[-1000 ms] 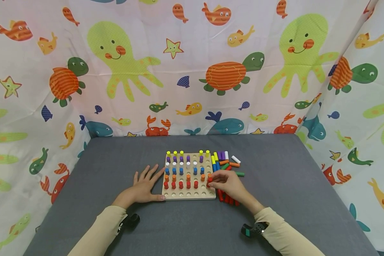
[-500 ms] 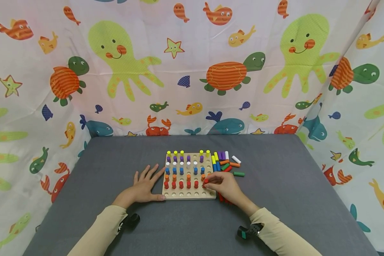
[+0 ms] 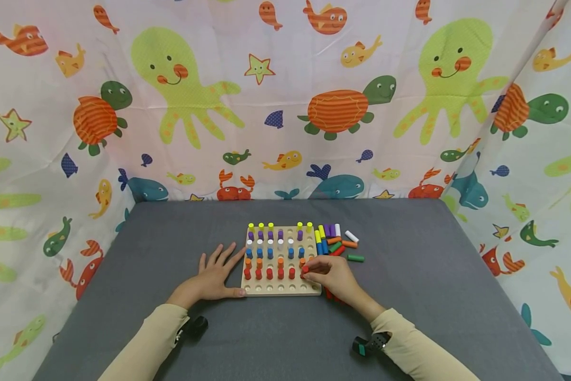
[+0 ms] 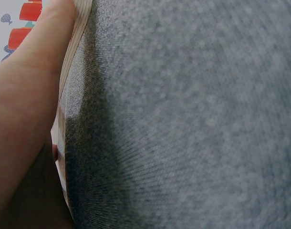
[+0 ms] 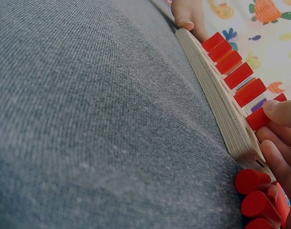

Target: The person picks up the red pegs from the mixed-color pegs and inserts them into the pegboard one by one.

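Observation:
A pale wooden pegboard (image 3: 280, 290) lies on the grey cloth with rows of coloured pegs standing in it. My right hand (image 3: 335, 275) pinches a red peg (image 3: 305, 269) between thumb and fingers at the right end of the red row. In the right wrist view, the thumb crosses this red peg (image 5: 256, 119), whose lower end is at the board; whether it is fully seated I cannot tell. My left hand (image 3: 211, 278) lies with fingers spread at the board's left side. Its thumb touches the near left corner, and its fingertips reach the left edge.
Loose pegs lie right of the board: yellow, purple, white, orange, a green peg (image 3: 355, 258) and others. Several loose red pegs (image 5: 257, 204) sit beneath and beside my right hand. Behind the table hangs a sea-animal curtain (image 3: 275, 106).
My right hand has moved slightly left with the red peg, to its place in the red row, and has stayed almost still over the last half second. My left hand has not moved.

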Available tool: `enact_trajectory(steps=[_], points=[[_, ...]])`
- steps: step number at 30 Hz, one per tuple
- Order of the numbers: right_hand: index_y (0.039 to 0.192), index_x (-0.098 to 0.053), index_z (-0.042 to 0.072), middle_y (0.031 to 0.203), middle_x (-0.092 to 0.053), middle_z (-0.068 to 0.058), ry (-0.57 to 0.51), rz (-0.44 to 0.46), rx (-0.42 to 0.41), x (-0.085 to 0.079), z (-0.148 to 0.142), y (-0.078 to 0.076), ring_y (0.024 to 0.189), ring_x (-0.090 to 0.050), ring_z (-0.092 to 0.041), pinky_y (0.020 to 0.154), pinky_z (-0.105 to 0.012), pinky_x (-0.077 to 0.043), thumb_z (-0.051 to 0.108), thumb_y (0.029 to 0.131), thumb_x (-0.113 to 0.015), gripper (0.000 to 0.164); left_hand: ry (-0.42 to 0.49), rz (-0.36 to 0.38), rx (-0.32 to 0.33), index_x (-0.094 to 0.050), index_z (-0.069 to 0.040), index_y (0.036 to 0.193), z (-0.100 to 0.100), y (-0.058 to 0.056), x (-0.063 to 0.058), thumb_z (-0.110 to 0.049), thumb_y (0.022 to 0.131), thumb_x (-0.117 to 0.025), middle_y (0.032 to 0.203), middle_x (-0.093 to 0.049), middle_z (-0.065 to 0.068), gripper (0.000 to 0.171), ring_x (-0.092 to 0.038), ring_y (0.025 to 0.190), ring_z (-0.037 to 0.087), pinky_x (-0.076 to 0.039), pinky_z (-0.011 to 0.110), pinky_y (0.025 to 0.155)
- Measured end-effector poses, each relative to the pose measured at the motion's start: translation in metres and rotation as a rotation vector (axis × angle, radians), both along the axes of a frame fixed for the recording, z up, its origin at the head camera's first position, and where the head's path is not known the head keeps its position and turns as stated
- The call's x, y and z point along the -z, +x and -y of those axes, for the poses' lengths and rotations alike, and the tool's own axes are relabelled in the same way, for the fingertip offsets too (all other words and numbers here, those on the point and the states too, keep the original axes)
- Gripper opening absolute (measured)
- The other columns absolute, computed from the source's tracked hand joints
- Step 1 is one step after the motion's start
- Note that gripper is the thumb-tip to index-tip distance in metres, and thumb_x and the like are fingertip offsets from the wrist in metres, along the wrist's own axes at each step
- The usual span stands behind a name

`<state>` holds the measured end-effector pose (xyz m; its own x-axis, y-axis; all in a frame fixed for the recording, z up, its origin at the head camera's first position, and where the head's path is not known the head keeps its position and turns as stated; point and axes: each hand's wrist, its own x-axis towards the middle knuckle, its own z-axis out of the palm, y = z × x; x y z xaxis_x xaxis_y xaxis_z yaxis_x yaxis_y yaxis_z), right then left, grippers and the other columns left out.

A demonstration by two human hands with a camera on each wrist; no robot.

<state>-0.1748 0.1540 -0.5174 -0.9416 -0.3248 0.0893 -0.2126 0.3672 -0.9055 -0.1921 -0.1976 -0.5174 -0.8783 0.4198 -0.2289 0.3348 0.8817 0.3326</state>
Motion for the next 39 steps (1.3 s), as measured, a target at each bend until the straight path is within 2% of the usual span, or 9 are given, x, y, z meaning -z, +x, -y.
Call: enact_trajectory(steps=[9,18,29,34,39], points=[[0.102,-0.076,0.011,0.097,-0.077,-0.002,-0.012,-0.031,0.0,0.0,0.002,0.001,0.08,-0.071,-0.006,0.069,-0.022,-0.058,0.018,0.083,-0.081,0.021,0.027,-0.001,0.003,-0.006,-0.035,0.16,0.002,0.0,0.0,-0.078,0.073,-0.065,0.168,-0.006,0.013,0.113,0.0,0.153,0.047,0.001,0.079,0.11],[0.104,-0.076,0.016,0.099,-0.077,-0.002,0.005,-0.03,0.013,0.001,0.002,0.004,0.079,-0.071,-0.006,0.067,-0.022,-0.057,0.018,0.084,-0.08,0.02,0.036,-0.01,0.008,-0.006,-0.035,0.16,0.002,-0.001,0.001,-0.081,0.073,-0.063,0.168,-0.007,0.013,0.113,-0.001,0.153,0.048,0.001,0.079,0.11],[0.104,-0.075,0.019,0.1,-0.077,0.0,0.006,-0.02,0.023,0.001,0.002,0.005,0.079,-0.071,-0.007,0.067,-0.022,-0.057,0.022,0.084,-0.08,0.021,0.05,-0.003,-0.006,-0.002,-0.041,0.159,0.005,-0.005,0.015,-0.084,0.07,-0.061,0.169,-0.003,0.008,0.115,0.004,0.154,0.043,0.005,0.077,0.112],[0.109,-0.074,0.017,0.103,-0.077,-0.002,-0.008,-0.004,0.002,0.002,-0.001,0.005,0.083,-0.072,-0.008,0.072,-0.021,-0.058,0.025,0.084,-0.079,0.027,0.065,-0.004,-0.007,-0.005,-0.037,0.16,0.005,-0.003,0.013,-0.079,0.071,-0.066,0.169,-0.004,0.008,0.115,0.004,0.154,0.044,0.005,0.078,0.111],[0.114,-0.073,0.014,0.106,-0.077,-0.005,-0.035,0.015,-0.044,0.0,-0.006,0.006,0.09,-0.073,-0.01,0.077,-0.021,-0.058,0.029,0.085,-0.078,0.033,0.068,0.004,-0.002,-0.005,-0.037,0.16,0.004,-0.002,0.009,-0.081,0.071,-0.064,0.169,-0.004,0.009,0.115,0.004,0.154,0.044,0.006,0.078,0.111]])
